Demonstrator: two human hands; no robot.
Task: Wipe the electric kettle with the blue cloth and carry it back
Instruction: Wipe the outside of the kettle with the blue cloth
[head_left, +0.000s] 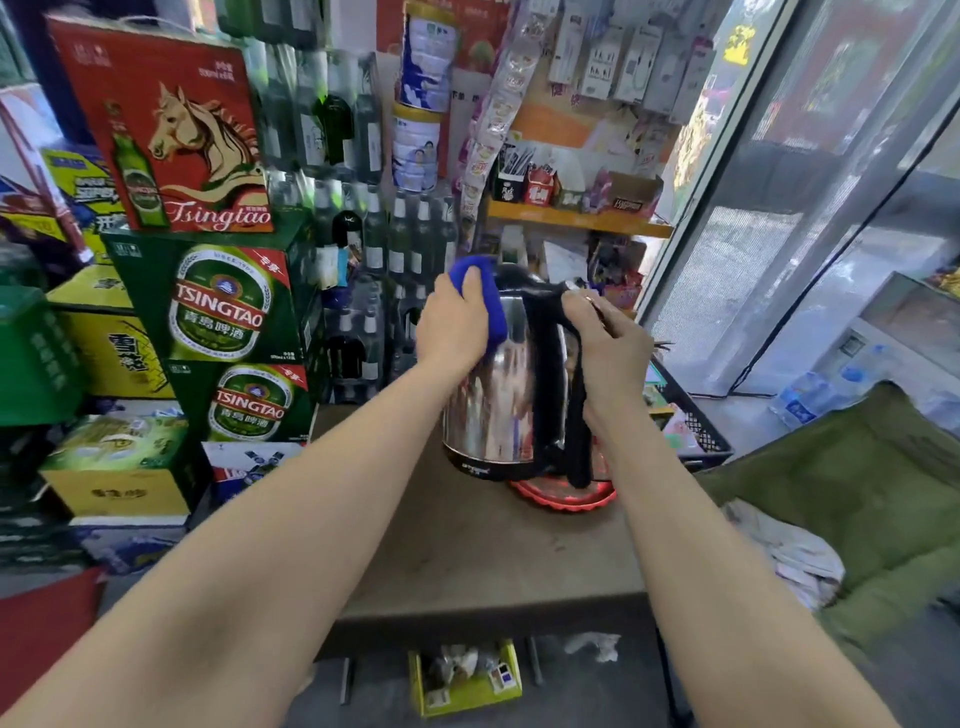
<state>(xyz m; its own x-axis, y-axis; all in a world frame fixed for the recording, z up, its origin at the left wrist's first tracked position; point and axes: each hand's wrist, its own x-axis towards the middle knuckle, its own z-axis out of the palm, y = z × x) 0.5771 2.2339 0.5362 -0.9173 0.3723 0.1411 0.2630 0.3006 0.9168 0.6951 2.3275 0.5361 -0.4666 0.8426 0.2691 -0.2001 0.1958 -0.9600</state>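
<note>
**Electric kettle** (498, 395): steel body, black base, black handle (550, 395). It was at the far right part of the counter (493, 545), leaning slightly, with its base over a red tray (566, 499). Whether it rested on the tray could not be told.

**Blue cloth** (493, 312): bunched and pressed against the kettle's upper left side, near the lid.

**Your left hand** (454, 327): it was on the cloth, thumb on top. The fingers were clamped round the cloth and mostly hidden behind it.

**Your right hand** (608, 343): its fingers (582, 306) were curled round the top of the handle and gripped it. One of them wore a ring.

**Counter**: a brown top, with the near half between your forearms showing only its bare surface.

**Beyond the left edge**: green Tsingtao cartons (228, 306) were stacked with a red horse-head carton (171, 130) on top. Yellow and green boxes sat further left.

**Beyond the far edge**: there were rows of glass bottles (400, 234) and two stacked tins (415, 145). An orange shelf (576, 221) held small packets.

**Beyond the right edge**: a black crate (691, 421) sat just beside the kettle, with a green cushion (857, 493) nearer you.

**Floor below the near edge**: a yellow box (467, 675) held scraps.
</note>
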